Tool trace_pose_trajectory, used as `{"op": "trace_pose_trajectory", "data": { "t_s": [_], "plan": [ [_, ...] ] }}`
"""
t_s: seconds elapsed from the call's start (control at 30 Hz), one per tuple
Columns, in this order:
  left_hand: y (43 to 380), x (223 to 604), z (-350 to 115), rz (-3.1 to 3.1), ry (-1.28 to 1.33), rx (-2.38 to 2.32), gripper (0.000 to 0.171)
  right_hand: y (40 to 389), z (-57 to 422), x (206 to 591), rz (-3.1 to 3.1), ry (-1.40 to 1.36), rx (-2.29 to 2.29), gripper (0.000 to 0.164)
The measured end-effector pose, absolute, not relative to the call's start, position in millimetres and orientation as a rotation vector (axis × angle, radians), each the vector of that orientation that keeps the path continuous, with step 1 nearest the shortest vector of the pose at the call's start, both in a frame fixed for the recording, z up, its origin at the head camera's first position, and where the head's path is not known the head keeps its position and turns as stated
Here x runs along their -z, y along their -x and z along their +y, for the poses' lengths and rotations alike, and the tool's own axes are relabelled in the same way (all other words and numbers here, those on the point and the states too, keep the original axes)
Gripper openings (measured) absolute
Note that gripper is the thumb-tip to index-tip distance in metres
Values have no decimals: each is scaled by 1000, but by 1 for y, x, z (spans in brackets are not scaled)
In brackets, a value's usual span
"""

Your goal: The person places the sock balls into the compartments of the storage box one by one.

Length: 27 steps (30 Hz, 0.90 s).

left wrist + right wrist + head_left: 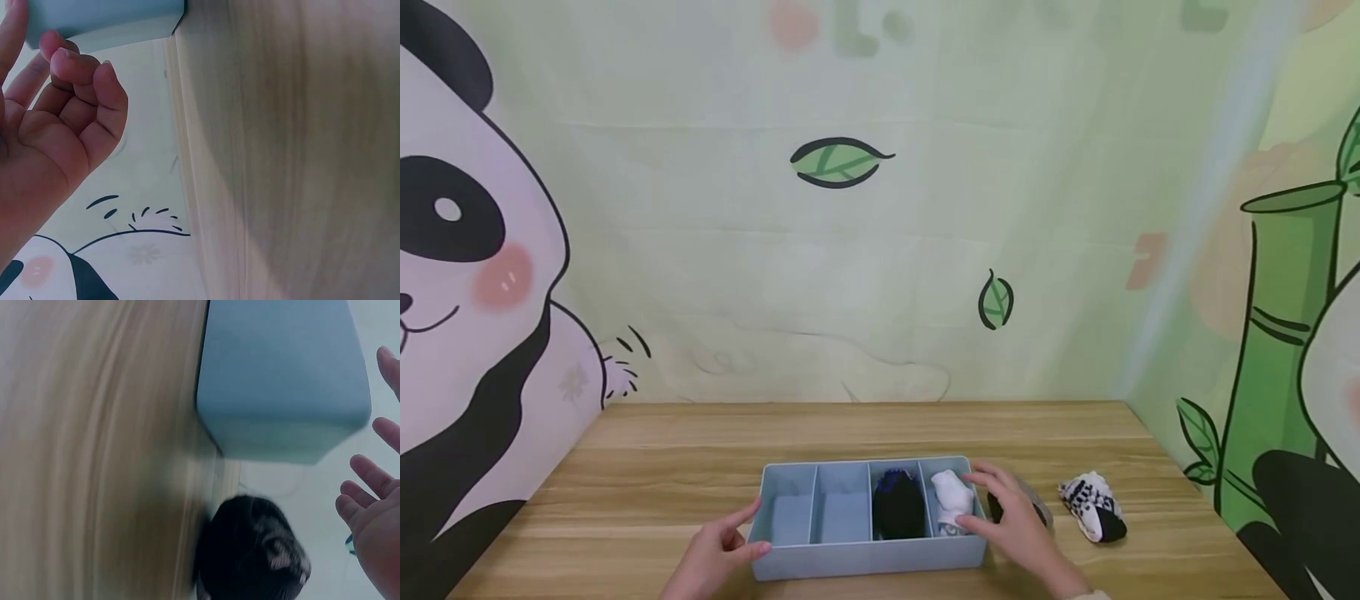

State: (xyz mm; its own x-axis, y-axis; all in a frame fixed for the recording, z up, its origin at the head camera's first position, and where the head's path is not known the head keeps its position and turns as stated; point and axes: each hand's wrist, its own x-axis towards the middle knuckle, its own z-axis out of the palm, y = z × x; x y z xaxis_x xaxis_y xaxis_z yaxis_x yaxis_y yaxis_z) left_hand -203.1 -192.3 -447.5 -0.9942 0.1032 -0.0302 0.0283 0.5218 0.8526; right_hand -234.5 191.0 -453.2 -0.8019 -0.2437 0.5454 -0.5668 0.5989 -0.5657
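Observation:
A light-blue divided box (865, 557) stands on the table with its compartments in a row. My left hand (711, 554) holds its left front corner between thumb and index finger, while the other fingers curl loosely in the left wrist view. Over the right end, my right hand (1018, 525) has its fingers spread, thumb and index tips beside a rolled white sock bundle (953, 493) in the end compartment. Next to that, a black sock bundle (898, 508) with blue at the top fills another compartment. The two left compartments hold nothing.
Right of the box, a grey and dark sock bundle (1039, 505) lies partly hidden behind my right hand. Farther right is a black-and-white patterned sock bundle (1093, 507). A wood-grain table (685, 458) meets a printed panda backdrop (880, 317) behind.

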Motion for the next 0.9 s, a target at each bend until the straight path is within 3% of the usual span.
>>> {"op": "trace_pose_trajectory", "data": {
  "t_s": [0.5, 0.9],
  "plan": [
    [205, 446, -191, 2676, -31, -1468, 68, 229, 237, 455, -2460, -467, -1066, 41],
    [205, 452, -197, 2621, -236, -1552, 72, 228, 263, 456, -2527, -374, -1030, 44]
  ]
}}
